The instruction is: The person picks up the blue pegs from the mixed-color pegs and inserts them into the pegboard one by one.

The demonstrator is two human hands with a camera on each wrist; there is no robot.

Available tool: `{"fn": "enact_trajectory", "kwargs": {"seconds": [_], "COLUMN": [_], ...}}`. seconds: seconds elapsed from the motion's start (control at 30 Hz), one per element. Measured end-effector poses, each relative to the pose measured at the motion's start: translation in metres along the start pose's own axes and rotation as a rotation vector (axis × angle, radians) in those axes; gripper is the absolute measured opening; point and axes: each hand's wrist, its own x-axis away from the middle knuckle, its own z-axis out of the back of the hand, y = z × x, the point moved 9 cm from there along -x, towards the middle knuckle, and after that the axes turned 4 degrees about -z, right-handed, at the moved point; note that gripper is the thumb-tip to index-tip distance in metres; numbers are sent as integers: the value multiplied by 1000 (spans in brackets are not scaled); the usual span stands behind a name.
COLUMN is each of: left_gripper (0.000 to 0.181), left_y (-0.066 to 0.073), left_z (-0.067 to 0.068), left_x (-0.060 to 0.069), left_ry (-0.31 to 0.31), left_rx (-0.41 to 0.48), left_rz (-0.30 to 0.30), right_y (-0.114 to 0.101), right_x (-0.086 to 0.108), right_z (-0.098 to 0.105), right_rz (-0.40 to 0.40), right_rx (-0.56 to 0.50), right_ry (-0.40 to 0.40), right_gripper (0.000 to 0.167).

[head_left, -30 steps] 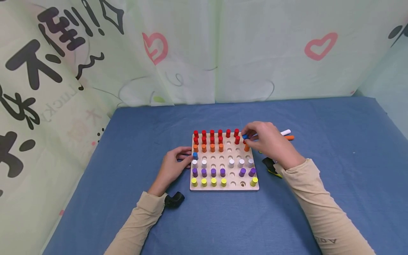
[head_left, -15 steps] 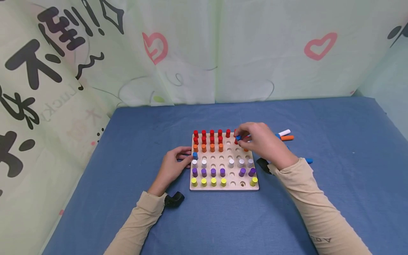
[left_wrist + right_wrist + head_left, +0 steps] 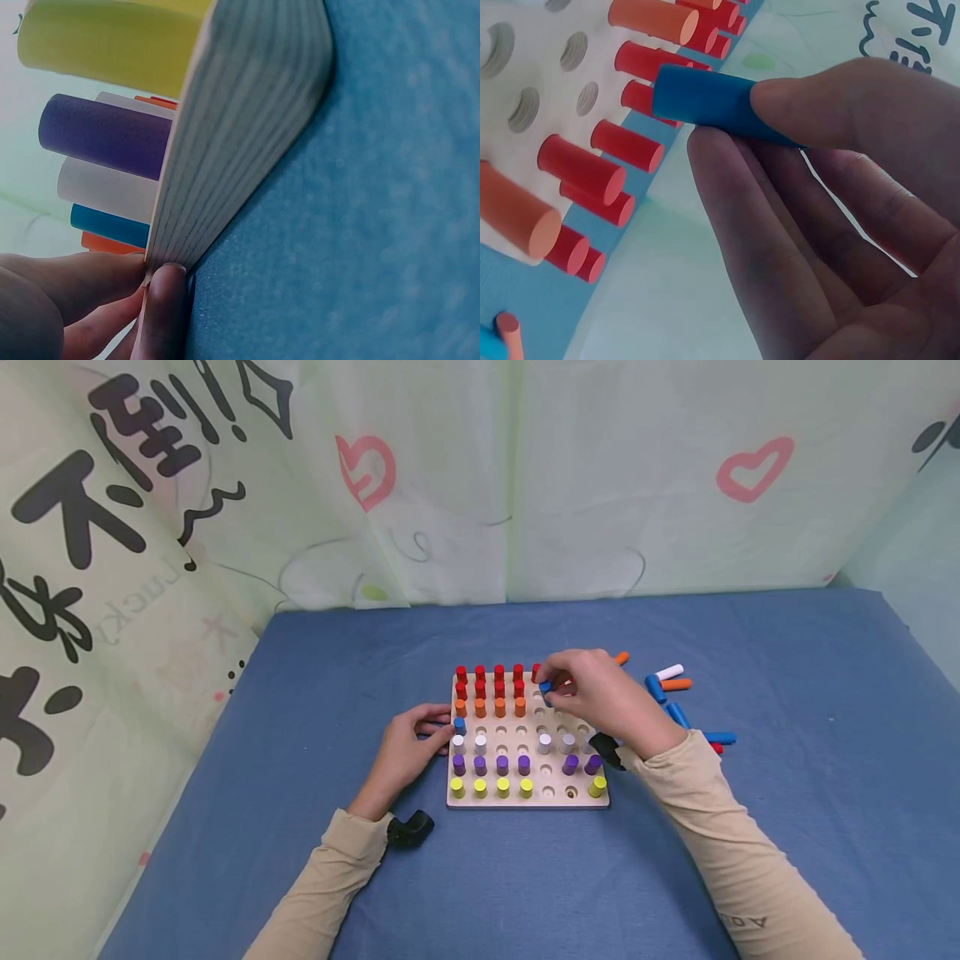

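A wooden pegboard (image 3: 525, 804) lies on the blue cloth, with rows of red, orange, white, purple and yellow pegs standing in it. My left hand (image 3: 405, 747) holds the board's left edge; its thumb (image 3: 166, 307) is against the side. Close to those fingers stands a blue peg (image 3: 460, 727), the first in its row. Over the upper right part of the board, my right hand (image 3: 611, 697) pinches another blue peg (image 3: 697, 97) between thumb and fingers. That peg is clear of the holes. The right hand hides some of the red and orange pegs in the head view.
Loose pegs lie to the board's right, among them a white peg (image 3: 670, 672), an orange peg (image 3: 677, 684) and a blue peg (image 3: 720, 737). Bare holes (image 3: 548, 792) show in several rows. A printed curtain (image 3: 600, 527) hangs behind the table.
My right hand has moved left across the upper part of the board, carrying the blue peg. More loose pegs now show at the right. The left hand has stayed put.
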Motion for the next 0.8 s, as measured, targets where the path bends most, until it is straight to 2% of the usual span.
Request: {"fn": "enact_trajectory", "kwargs": {"seconds": [0.8], "left_gripper": [34], "left_y": [0], "left_z": [0], "left_x": [0], "left_ry": [-3], "left_rx": [-3], "left_rz": [9], "right_y": [-10], "right_x": [-7], "right_z": [-11], "right_rz": [-22], "right_rx": [-15], "right_ry": [-37], "right_gripper": [21]}}
